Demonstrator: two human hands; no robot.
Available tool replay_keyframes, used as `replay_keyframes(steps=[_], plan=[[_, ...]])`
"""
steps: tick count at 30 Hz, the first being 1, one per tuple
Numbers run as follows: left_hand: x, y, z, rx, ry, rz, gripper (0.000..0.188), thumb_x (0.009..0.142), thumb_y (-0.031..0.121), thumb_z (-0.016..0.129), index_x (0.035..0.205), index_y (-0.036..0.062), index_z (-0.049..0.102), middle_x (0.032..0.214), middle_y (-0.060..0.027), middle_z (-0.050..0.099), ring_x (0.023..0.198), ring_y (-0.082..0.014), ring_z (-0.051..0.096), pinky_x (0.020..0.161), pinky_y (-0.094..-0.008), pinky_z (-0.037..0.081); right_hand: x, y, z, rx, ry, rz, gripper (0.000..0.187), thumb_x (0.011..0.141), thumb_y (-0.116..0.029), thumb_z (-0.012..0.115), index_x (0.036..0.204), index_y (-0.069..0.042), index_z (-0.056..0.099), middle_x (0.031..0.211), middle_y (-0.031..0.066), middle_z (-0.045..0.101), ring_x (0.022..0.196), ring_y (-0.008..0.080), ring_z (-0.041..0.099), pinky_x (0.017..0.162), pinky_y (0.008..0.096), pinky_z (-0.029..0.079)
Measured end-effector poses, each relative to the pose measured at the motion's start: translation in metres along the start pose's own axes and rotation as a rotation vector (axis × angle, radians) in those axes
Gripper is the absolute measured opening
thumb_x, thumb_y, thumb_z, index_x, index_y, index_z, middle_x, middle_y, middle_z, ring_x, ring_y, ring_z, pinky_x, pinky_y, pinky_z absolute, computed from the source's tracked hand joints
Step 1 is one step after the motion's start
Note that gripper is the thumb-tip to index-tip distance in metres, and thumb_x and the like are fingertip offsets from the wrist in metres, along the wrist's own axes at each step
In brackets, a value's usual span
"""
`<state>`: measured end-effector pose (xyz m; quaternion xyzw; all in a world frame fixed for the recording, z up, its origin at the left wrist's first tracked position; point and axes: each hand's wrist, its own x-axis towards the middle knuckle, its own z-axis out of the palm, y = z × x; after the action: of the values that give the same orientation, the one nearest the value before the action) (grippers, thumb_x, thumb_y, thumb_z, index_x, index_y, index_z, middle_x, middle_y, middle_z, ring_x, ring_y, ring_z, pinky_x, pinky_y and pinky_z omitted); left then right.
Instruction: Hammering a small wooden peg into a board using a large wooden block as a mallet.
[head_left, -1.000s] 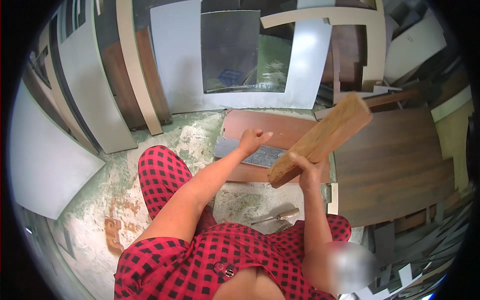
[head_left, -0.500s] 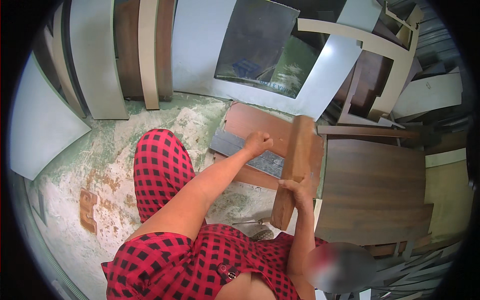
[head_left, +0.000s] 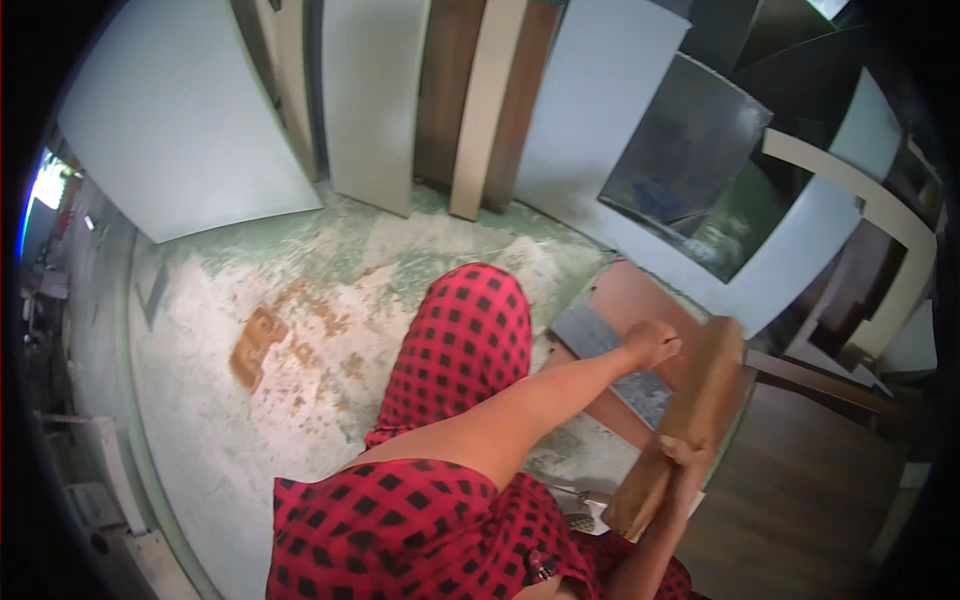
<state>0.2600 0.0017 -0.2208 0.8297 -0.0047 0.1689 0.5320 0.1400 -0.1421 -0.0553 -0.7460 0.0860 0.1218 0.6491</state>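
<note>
My right hand [head_left: 686, 452] is wrapped round a thick wooden block [head_left: 690, 400], which stands tilted with its far end toward the upper right. Just left of the block, my left hand [head_left: 651, 345] is closed in a fist above the boards; whatever it may hold is hidden. Beneath it lie a reddish-brown board [head_left: 632, 287] and a dark grey strip [head_left: 596, 340] across it. Close to my lap, a thin metal tool [head_left: 592, 496] shows partly beside the near end of the block.
Tall panels [head_left: 370, 100] lean along the back, with a large pale sheet [head_left: 190, 130] at the far left. A brown cut-out wood piece [head_left: 258, 346] lies on the dusty floor [head_left: 200, 440]. A wide dark brown board [head_left: 810, 480] is at the right.
The view has swung left, so my hands, the block and the boards appear farther right. Both hands remain closed, the right one still round the block.
</note>
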Motion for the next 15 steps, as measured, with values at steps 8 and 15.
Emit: replay_keyframes(steps=[8, 15], plan=[[-0.006, 0.015, -0.011, 0.017, -0.100, -0.074, 0.025, 0.076, 0.026, 0.056, 0.065, 0.0032, 0.058, 0.071, -0.0178, 0.059, 0.070, -0.0375, 0.058, 0.064, -0.0473, 0.045, 0.003, -0.013, 0.003, 0.030, -0.039, -0.133, 0.069, 0.056, -0.024, 0.073, 0.115, 0.002, 0.049, 0.095, 0.0095, 0.057, 0.080, 0.0194, 0.058, 0.069, 0.0300, 0.048], [-0.006, 0.018, -0.010, -0.027, -0.152, -0.108, 0.031, 0.079, 0.030, 0.054, 0.066, 0.0020, 0.059, 0.072, -0.0189, 0.059, 0.067, -0.0368, 0.058, 0.062, -0.0452, 0.046, 0.033, -0.046, 0.018, 0.127, -0.207, -0.029, 0.072, 0.061, -0.022, 0.073, 0.124, -0.001, 0.044, 0.102, 0.0086, 0.056, 0.088, 0.0193, 0.057, 0.076, 0.0320, 0.047]])
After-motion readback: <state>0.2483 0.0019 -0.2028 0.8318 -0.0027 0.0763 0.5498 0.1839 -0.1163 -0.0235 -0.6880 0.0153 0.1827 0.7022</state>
